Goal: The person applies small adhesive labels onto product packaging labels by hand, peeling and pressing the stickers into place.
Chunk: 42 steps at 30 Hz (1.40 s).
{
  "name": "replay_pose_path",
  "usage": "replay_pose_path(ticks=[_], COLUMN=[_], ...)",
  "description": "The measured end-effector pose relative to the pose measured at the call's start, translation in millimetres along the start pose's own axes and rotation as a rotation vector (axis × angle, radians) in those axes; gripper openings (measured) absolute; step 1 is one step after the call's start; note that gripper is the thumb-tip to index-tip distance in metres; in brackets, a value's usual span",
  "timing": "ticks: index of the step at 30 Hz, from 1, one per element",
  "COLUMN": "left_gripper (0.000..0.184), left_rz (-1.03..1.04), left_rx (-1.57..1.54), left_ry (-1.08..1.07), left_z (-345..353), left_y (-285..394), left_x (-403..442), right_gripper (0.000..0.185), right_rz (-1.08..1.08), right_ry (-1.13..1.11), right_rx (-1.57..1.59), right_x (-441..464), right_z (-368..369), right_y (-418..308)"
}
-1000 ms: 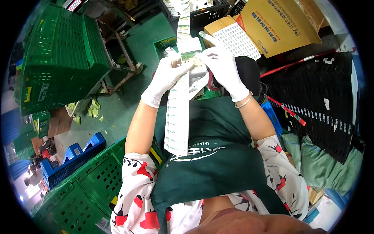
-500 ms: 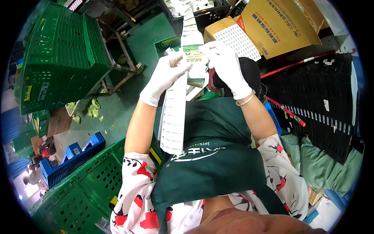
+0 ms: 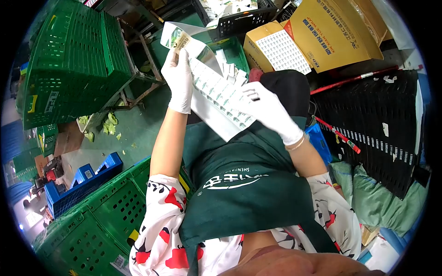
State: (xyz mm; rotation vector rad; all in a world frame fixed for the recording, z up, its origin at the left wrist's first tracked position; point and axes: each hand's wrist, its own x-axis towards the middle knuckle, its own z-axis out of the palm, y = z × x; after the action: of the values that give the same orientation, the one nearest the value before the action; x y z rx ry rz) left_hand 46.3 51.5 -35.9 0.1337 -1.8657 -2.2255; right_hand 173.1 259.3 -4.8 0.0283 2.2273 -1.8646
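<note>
My left hand (image 3: 178, 76), in a white glove, is closed on a long strip of printed labels (image 3: 182, 40) with green and yellow print. Its upper part loops away behind the fingers toward a black crate. Below that hand hangs a folded white length of small labels (image 3: 216, 92), slanting down to the right over the dark green apron (image 3: 248, 184). My right hand (image 3: 271, 112), also gloved, has its fingers curled at the right edge of this length. The fingertips overlap the labels, so their exact hold is partly hidden.
A black crate (image 3: 244, 20) of labels stands at the top, with a green crate (image 3: 235, 50) below it. An open cardboard box (image 3: 331, 37) holds a sheet of small labels (image 3: 283, 51). Stacked green crates (image 3: 73, 69) are at left, black crates (image 3: 368, 124) at right.
My left hand has moved up and left with the strip, which now slants across my front. My right hand has come down from the printed label to the folded length's edge.
</note>
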Motion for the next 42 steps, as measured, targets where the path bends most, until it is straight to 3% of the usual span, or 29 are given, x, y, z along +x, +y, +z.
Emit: replay_pose_path(ticks=[4, 9, 10, 13, 14, 16, 19, 22, 23, 26, 27, 30, 31, 34, 35, 38, 42], left_gripper=[0.020, 0.029, 0.030, 0.027, 0.027, 0.026, 0.022, 0.021, 0.022, 0.025, 0.024, 0.022, 0.021, 0.019, 0.019, 0.020, 0.020], left_rz=[0.052, -0.028, -0.063, 0.162, 0.240, 0.217, 0.243, 0.302, 0.302, 0.335, 0.367, 0.474, 0.490, 0.541, 0.544, 0.542, 0.540], left_rx=[0.091, 0.110, 0.096, 0.243, 0.341, 0.275, 0.263, 0.302, 0.339, 0.459, 0.508, 0.608, 0.630, 0.672, 0.669, 0.678, 0.692], left_ry=[0.023, -0.087, -0.104, -0.056, -0.020, 0.013, 0.069, 0.081, 0.081, 0.076, 0.074, 0.030, 0.004, -0.022, -0.023, -0.019, -0.026], left_z=[2, -4, 0, -1, -1, 7, 12, 12, 12, 12, 12, 9, 9, 13, 14, 12, 10], left_y=[-4, 12, 21, -5, -9, 1, 5, 10, 14, 23, 25, 22, 22, 20, 19, 16, 9], left_x=[1, 2, -2, -6, -6, -13, -14, -10, -10, -8, -7, -3, -3, -2, -2, -2, 2], right_gripper=[0.024, 0.017, 0.017, 0.020, 0.019, 0.015, 0.014, 0.012, 0.015, 0.016, 0.021, 0.036, 0.038, 0.037, 0.035, 0.037, 0.040], right_rz=[-0.048, -0.045, -0.087, -0.179, -0.194, -0.119, -0.149, -0.063, -0.154, -0.024, -0.047, -0.258, -0.479, -0.569, -0.684, -0.588, -0.779], right_ry=[0.158, 0.154, 0.152, 0.164, 0.227, 0.348, 0.393, 0.362, 0.351, 0.280, 0.297, 0.337, 0.325, 0.129, 0.101, 0.017, 0.005], right_rx=[0.188, -0.203, -0.158, 0.078, 0.237, 0.230, -0.037, 0.024, 0.001, -0.188, -0.053, -0.530, -0.707, -0.960, -0.956, -1.044, -1.034], right_x=[-10, -8, -7, -2, -1, -3, -4, -3, -3, 2, 5, 9, 14, 17, 18, 17, 11], right_z=[10, -1, -2, -5, -2, 0, -2, -6, -7, -20, -20, -27, -29, -27, -28, -24, -21], right_y=[12, -15, -14, -4, -9, -28, -12, -2, 1, -5, -8, -26, -28, -41, -38, -37, -33])
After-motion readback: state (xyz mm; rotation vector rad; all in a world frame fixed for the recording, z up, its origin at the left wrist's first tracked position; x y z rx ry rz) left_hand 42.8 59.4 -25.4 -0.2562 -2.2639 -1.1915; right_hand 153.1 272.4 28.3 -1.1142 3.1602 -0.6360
